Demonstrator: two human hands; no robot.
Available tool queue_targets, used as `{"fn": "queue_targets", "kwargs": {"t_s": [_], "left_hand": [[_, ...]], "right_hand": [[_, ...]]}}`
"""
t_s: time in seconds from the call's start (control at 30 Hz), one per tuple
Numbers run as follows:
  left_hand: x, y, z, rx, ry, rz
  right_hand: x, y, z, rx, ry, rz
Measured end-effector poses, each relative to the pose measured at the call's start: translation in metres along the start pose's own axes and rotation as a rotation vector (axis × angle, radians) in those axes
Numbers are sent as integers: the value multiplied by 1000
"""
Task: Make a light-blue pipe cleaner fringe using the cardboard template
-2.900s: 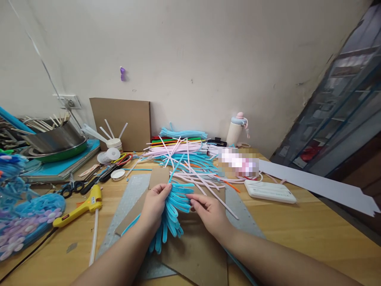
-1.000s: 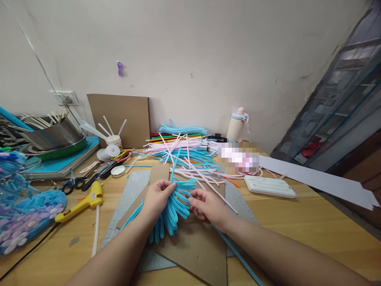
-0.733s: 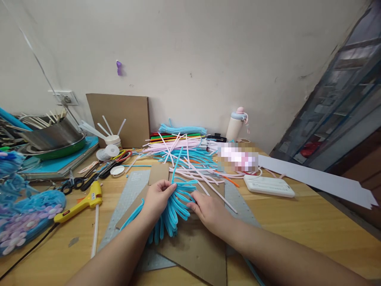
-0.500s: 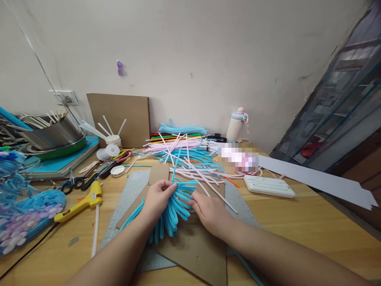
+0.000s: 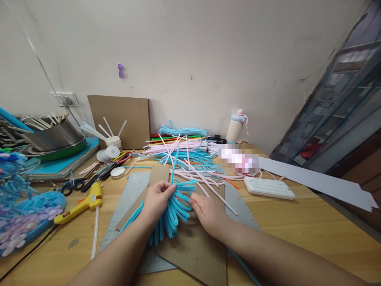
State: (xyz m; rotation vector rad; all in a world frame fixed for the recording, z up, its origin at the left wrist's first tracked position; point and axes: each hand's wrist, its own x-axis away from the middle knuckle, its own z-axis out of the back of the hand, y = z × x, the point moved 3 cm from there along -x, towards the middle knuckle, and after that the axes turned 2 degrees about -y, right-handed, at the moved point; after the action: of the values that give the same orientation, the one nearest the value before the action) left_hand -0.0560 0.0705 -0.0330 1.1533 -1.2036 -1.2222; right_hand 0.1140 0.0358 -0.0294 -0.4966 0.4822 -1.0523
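Note:
A bundle of looped light-blue pipe cleaners (image 5: pixel 174 208) fans out over a brown cardboard sheet (image 5: pixel 193 250) at the table's middle. My left hand (image 5: pixel 156 200) is closed round the bundle's upper left, thumb and fingers pinching the loops together. My right hand (image 5: pixel 208 212) rests against the bundle's right side, its fingers curled on one of the blue loops. One blue strand (image 5: pixel 175 163) sticks up from between my hands. A long blue pipe cleaner (image 5: pixel 241 264) trails down under my right forearm.
A heap of pink, blue and coloured pipe cleaners (image 5: pixel 184 153) lies behind my hands. A yellow glue gun (image 5: pixel 80 204), scissors (image 5: pixel 73 184), a metal pan (image 5: pixel 53 137) and a blue flower craft (image 5: pixel 26 220) stand left. A white power strip (image 5: pixel 269 187) and a bottle (image 5: pixel 236 127) sit right.
My right hand has worked along the bundle's right edge, lifting off and settling back on the loops. My left hand has kept its hold. The view shifted slightly.

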Motion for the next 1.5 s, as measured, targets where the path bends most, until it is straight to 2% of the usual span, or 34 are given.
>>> {"fn": "queue_targets", "kwargs": {"t_s": [0.17, 0.23, 0.4, 0.53, 0.63, 0.77, 0.87, 0.97, 1.13, 1.2, 1.27, 1.37, 1.5], "left_hand": [[0, 2, 2, 95, 15, 38], [0, 2, 2, 114, 15, 47], [1, 1, 0, 119, 26, 22], [1, 3, -1, 129, 61, 1], [1, 7, -2, 157, -17, 22], [3, 14, 1, 180, -236, 101], [4, 16, 6, 143, -330, 160], [2, 13, 7, 88, -295, 160], [-3, 11, 6, -62, -104, -17], [-2, 12, 5, -92, -85, -49], [-2, 13, 5, -107, -78, -51], [-1, 13, 4, -101, -88, -26], [-1, 13, 3, -81, -100, -14]], "right_hand": [[2, -1, -1, -182, -12, -4], [1, 2, -7, -385, -77, -61], [-3, 4, -26, -1007, -359, -331], [-4, 3, -26, -1253, -396, -364], [-4, 6, -22, -1314, -326, -416], [-5, 11, -17, -1295, -241, -449], [-6, 12, -15, -1291, -199, -442], [-5, 14, -16, -1319, -240, -461], [0, 10, -21, -1447, -601, -557], [1, 8, -22, -1433, -634, -548], [0, 7, -22, -1306, -560, -507], [1, 6, -20, -944, -369, -407], [3, 2, -6, -376, -34, -110]]}}
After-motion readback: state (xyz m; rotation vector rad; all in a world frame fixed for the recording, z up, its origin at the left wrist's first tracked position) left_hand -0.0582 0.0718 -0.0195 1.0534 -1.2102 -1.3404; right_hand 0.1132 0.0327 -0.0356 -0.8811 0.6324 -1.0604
